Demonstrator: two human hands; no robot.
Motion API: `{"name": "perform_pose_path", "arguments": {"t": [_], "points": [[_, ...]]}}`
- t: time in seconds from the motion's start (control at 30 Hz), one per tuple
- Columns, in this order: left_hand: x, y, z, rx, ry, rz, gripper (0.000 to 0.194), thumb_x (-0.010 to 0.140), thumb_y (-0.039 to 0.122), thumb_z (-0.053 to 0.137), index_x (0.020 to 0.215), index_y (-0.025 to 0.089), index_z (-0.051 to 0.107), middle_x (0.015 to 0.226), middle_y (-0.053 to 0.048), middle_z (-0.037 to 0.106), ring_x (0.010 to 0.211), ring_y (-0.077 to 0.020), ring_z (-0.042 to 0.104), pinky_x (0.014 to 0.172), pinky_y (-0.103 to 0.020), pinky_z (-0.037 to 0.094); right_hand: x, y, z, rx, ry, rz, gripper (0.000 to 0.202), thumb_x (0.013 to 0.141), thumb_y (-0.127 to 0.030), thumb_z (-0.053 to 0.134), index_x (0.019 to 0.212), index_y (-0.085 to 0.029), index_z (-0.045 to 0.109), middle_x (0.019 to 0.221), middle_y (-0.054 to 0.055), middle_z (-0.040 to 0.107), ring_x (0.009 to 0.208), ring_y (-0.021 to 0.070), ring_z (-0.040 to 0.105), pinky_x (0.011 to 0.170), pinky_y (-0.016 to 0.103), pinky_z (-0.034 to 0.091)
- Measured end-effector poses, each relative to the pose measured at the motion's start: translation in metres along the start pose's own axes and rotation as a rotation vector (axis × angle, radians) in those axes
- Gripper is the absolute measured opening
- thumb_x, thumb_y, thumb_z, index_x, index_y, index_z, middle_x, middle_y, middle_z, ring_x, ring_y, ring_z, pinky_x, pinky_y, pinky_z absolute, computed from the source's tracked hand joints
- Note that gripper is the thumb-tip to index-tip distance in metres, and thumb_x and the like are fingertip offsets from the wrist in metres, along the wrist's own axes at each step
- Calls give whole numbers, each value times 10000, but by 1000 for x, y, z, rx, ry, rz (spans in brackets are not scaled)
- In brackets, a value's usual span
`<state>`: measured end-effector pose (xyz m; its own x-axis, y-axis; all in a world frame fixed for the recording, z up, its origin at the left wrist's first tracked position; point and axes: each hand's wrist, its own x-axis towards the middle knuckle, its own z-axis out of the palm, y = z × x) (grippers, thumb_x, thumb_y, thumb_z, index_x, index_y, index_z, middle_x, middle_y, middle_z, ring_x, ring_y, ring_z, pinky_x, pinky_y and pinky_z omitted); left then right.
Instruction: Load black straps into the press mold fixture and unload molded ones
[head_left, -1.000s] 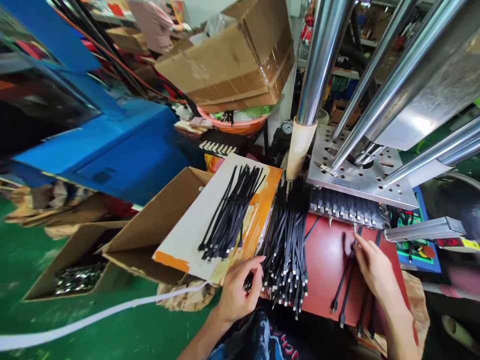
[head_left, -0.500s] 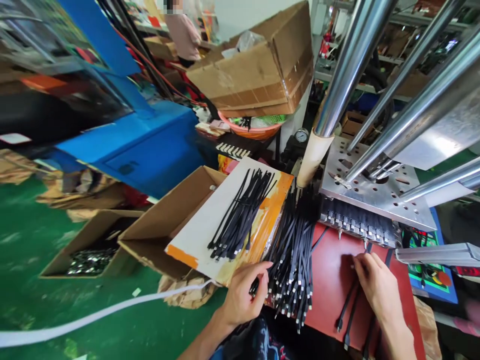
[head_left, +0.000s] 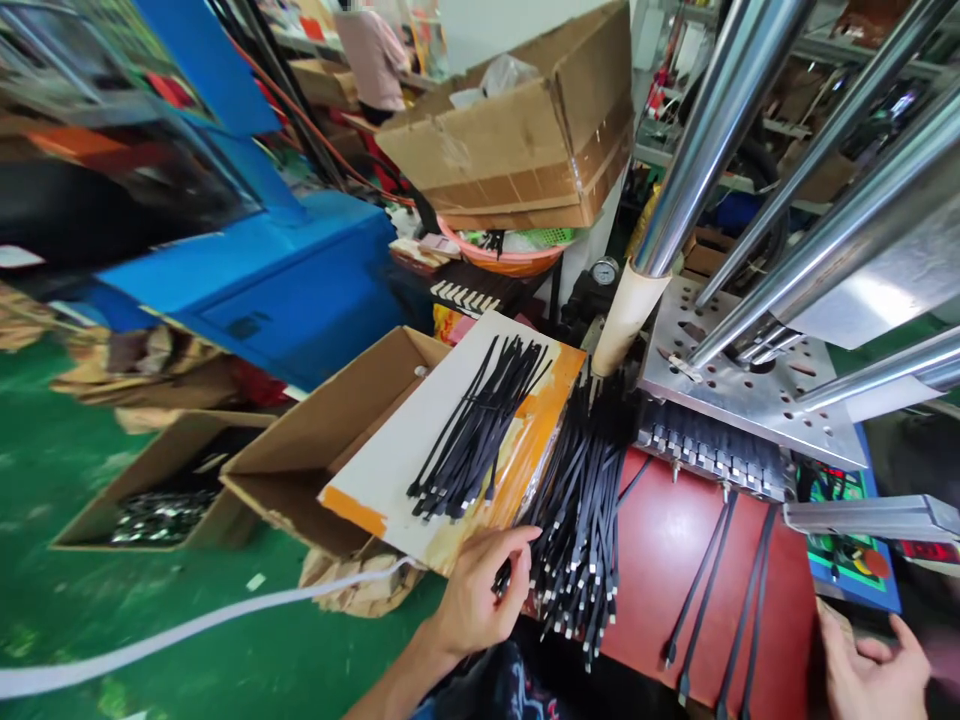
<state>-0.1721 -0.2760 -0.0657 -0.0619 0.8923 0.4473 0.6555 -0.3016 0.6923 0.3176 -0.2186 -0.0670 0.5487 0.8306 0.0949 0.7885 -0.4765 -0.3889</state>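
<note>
My left hand is at the left edge of a thick pile of black cables. Its fingers are loosely curled, with a gap between thumb and forefinger; dark cable ends show there, and I see no firm grip. My right hand is open with parted fingers beside the right edge of the red tabletop. Several separate black cables run from the metal fixture toward me across that surface. Another bundle of black cables lies on a white and orange board.
A press with steel columns and a drilled plate stands above the fixture. On the right is a control box. Open cardboard boxes and a blue machine are on the left. A person is far back.
My right hand has let go of the cables below the fixture and moved right and down to the table's edge. My left hand stays beside the pile. The view has shifted slightly.
</note>
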Motion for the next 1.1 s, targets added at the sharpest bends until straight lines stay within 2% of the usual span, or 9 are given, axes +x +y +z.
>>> {"name": "perform_pose_path", "arguments": {"t": [0.03, 0.1, 0.23, 0.3, 0.47, 0.77, 1.1], "points": [[0, 0, 0, 7, 2, 0, 287, 959, 98, 541, 1211, 196, 639, 806, 5, 742, 728, -134, 733, 796, -260, 603, 1, -2, 1, -12, -19, 56, 974, 762, -749, 687, 1519, -164, 507, 874, 100, 703, 743, 378, 675, 638, 464, 464], [0, 0, -1, 18, 3, -1, 282, 960, 103, 545, 1207, 199, 642, 816, 7, 745, 737, -131, 737, 795, -248, 604, 0, -9, 5, -7, -73, 131, 969, 783, -764, 660, 1550, -196, 495, 937, 95, 734, 844, 388, 715, 734, 494, 511], [2, 1, -1, 12, 4, -10, 278, 961, 109, 548, 1207, 200, 638, 806, 12, 737, 724, -124, 733, 772, -234, 604, 0, -23, 16, 71, -93, 147, 722, 836, -699, 630, 1394, -240, 639, 912, 81, 755, 855, 360, 732, 838, 494, 530], [3, 2, -1, 0, 8, -6, 279, 958, 104, 549, 1203, 203, 639, 780, 19, 725, 702, -120, 725, 754, -231, 602, 0, -28, 24, 77, -62, 117, 651, 862, -665, 603, 1335, -222, 669, 880, 91, 753, 859, 365, 725, 848, 499, 531], [6, 2, -1, -11, 5, -11, 285, 947, 102, 555, 1194, 203, 655, 770, 10, 728, 676, -129, 723, 723, -234, 607, -2, -30, 36, 46, -16, 92, 640, 896, -609, 570, 1351, -166, 649, 854, 91, 732, 866, 366, 706, 853, 503, 521], [2, 1, 0, 16, -39, 1, 279, 954, 90, 552, 1191, 201, 651, 803, 3, 750, 703, -134, 738, 735, -245, 614, -5, -22, 37, 75, -21, 91, 482, 898, -535, 597, 1209, -197, 740, 828, 57, 705, 775, 292, 683, 798, 437, 498], [2, 0, 1, 22, -42, 7, 252, 951, 95, 557, 1149, 194, 677, 818, -8, 768, 709, -145, 741, 731, -263, 603, -7, -28, 35, 129, 23, 99, 539, 888, -543, 617, 1260, -167, 724, 793, 51, 678, 781, 295, 668, 849, 464, 502]]}}
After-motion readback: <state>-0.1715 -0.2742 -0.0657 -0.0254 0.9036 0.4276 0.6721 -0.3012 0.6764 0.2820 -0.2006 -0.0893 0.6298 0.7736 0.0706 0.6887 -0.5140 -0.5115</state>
